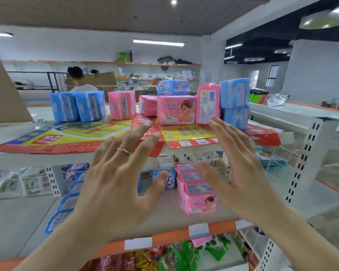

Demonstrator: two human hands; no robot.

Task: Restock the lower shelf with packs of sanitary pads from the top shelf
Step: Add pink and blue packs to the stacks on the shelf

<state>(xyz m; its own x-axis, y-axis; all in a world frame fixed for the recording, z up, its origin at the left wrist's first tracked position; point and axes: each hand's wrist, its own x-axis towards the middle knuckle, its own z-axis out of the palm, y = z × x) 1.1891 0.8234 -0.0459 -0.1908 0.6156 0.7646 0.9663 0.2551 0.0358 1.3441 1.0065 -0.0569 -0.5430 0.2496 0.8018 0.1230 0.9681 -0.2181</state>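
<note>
Before the top shelf (37, 159), both hands were raised with fingers spread and straight, gripping nothing: the left hand (117, 184), wearing a thin ring (124, 150), and the right hand (241, 173), its fingertips near an upright pink pack (207, 104). Beyond them the top shelf carried ten packs of sanitary pads, five pink and five blue (76, 106), plastic-wrapped, some stacked toward its right end. On the lower shelf (164, 220) below, a row of pink packs (198, 194) stood near the right edge, with blue packs (67, 204) at the left.
</note>
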